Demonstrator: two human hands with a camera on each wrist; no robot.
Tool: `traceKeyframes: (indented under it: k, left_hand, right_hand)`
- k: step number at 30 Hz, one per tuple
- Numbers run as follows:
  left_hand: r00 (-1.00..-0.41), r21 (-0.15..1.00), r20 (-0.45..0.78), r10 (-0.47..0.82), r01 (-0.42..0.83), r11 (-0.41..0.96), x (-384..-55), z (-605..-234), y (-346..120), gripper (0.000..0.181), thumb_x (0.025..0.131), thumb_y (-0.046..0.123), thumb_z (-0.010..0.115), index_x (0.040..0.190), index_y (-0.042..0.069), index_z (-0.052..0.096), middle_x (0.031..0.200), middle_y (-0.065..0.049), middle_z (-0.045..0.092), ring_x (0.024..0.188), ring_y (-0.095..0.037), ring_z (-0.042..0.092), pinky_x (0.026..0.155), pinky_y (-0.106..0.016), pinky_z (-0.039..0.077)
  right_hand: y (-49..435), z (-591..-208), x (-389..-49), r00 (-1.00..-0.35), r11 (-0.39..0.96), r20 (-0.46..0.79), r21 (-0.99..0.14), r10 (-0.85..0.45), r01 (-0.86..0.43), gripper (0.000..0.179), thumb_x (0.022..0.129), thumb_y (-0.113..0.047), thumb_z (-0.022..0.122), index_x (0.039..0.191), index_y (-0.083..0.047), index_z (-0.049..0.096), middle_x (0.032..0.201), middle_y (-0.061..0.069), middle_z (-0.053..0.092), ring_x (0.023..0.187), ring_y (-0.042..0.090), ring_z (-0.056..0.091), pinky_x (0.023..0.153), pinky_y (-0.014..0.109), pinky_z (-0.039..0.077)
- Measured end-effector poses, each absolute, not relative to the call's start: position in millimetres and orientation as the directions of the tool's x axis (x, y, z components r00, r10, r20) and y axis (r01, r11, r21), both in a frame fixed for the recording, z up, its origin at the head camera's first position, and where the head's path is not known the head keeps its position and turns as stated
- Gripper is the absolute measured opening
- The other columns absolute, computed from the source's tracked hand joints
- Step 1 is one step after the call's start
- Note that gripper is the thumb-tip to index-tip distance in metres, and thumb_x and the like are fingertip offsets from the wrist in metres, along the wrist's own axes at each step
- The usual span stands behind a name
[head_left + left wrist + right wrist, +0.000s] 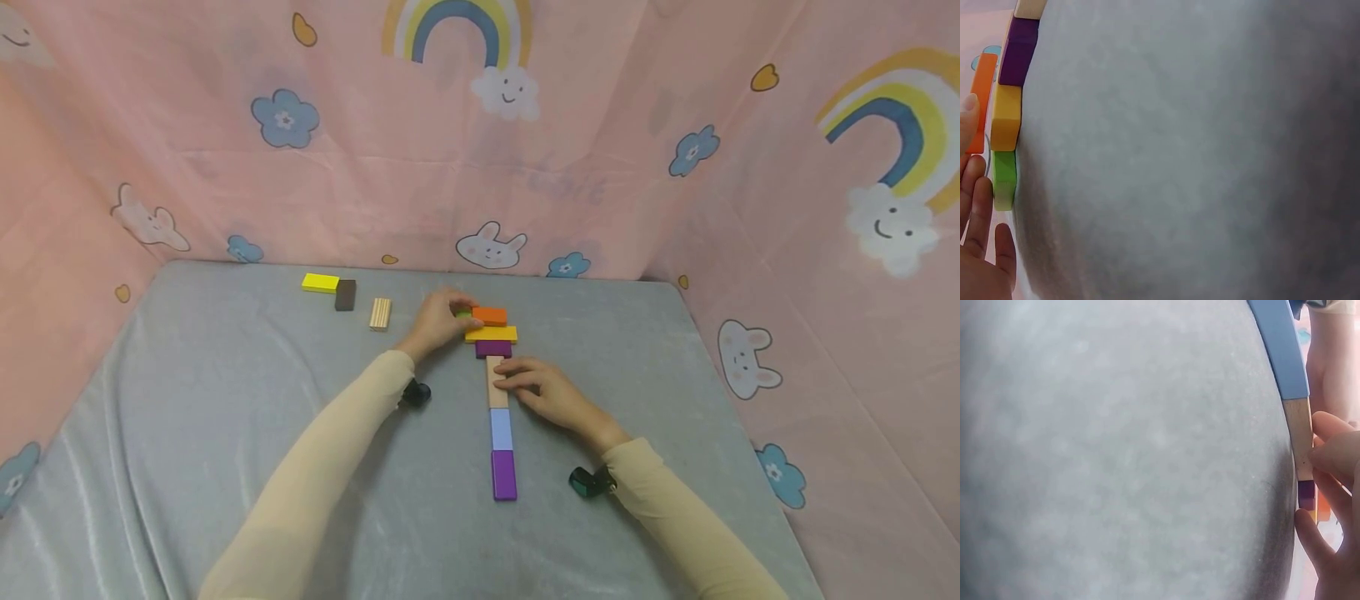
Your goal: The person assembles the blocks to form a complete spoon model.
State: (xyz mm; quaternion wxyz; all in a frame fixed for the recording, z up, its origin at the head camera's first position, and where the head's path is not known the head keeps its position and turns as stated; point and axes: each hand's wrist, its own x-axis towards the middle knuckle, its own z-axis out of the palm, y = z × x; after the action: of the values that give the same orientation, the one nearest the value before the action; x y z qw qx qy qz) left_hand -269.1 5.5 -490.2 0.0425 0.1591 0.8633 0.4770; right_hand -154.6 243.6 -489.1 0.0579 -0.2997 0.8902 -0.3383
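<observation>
My left hand [441, 318] pinches an orange block [490, 316] at its left end, thumb in front. In the left wrist view the thumb lies on the orange block [984, 81], which is raised beside a yellow block [1007, 117] and a green block [1004, 180]. My right hand [553, 393] rests its fingertips on a plain wooden block [497, 392], fingers loosely bent. That block stands in a column: a dark purple block [493, 349] lies crosswise beyond it, with a light blue block [501, 429] and a purple block [504, 475] on the near side.
Toward the back left lie a bright yellow block [320, 283], a dark brown block [345, 295] and a striped wooden bundle [380, 314]. Grey cloth [225, 433] covers the table, with a pink printed curtain [360, 192] behind and at both sides.
</observation>
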Motion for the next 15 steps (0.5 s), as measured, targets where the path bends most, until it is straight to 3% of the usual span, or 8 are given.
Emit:
traceKeyframes:
  k: [15]
  left_hand:
    - [-0.954,0.816,0.054,0.296,0.213,0.537,-269.3,-489.0,9.8,0.032,0.084,0.029,0.08,0.11,0.013,0.073,0.116,-0.006,0.068,0.109,-0.023,0.063,0.1,-0.042,0.052]
  right_hand:
    - [242.8,-488.0,-154.3,-0.811,0.599,0.114,-0.617,-0.574,-0.511,0.027,0.094,-0.004,0.063,0.117,-0.015,0.074,0.132,0.001,0.065,0.13,0.026,0.057,0.112,0.048,0.044]
